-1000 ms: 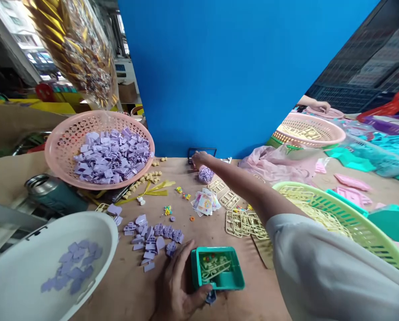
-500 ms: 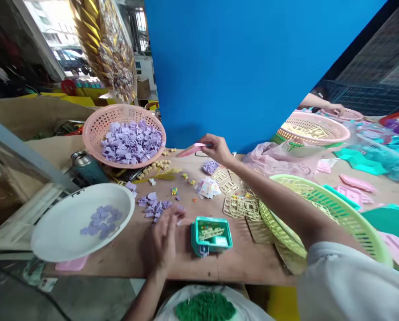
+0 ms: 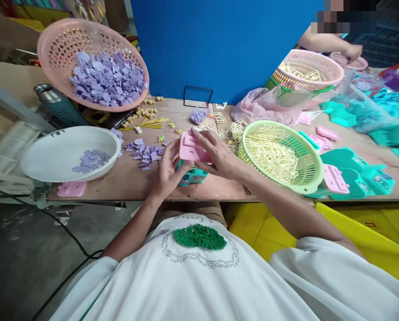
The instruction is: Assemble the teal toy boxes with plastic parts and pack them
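Above teal box (image 3: 192,176) | pink lid (image 3: 190,150) | grasped between left hand (image 3: 168,171), right hand (image 3: 219,156)

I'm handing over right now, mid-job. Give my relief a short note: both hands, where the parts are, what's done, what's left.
Left hand and right hand: both grip the pink lid, held flat just above the teal box.
Teal box: on the table near its front edge, mostly hidden under the lid and hands.
Loose purple pieces lie left of the box; more in the white bowl and pink basket.
Green basket of cream frames sits to the right.
Done: lid picked up and brought over the box.
Left: apparently seating the lid; not yet closed.
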Demonstrator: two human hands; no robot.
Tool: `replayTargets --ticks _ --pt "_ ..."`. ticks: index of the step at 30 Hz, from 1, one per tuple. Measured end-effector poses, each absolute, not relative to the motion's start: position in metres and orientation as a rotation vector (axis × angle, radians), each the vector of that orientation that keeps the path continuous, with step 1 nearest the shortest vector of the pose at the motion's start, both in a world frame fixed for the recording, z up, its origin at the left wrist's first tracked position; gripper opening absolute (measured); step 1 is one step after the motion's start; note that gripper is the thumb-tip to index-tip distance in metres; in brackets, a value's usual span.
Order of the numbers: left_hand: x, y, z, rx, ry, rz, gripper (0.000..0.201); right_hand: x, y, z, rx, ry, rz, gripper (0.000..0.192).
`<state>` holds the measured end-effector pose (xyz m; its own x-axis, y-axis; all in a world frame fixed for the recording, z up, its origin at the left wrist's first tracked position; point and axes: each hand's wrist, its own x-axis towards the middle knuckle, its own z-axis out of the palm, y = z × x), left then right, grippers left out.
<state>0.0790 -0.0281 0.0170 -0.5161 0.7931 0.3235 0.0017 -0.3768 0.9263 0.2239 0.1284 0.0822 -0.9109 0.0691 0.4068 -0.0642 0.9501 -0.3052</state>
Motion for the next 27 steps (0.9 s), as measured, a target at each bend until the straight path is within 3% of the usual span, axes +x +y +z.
replayTargets --ticks 2,4,11,25,27 --pt "0.072 -0.038 -0.006 1.261 1.454 1.744 0.106 0.232 0.133 0.066 0.019 -2.726 0.502 0.086" --pt "0.064 -0.044 -0.028 1.323 1.516 1.603 0.115 0.237 0.135 0.049 0.014 -2.774 0.558 0.084" --pt "0.064 -0.033 -0.052 1.437 1.539 1.649 0.092 0.236 0.119 0.027 -0.072 -2.872 0.521 0.072" --pt "0.06 -0.032 -0.053 1.526 1.601 1.651 0.084 0.233 0.112 0.032 -0.138 -2.997 0.24 0.071" --pt "0.061 -0.031 -0.053 1.513 1.604 1.668 0.083 0.232 0.114 0.035 -0.122 -2.991 0.311 0.072"
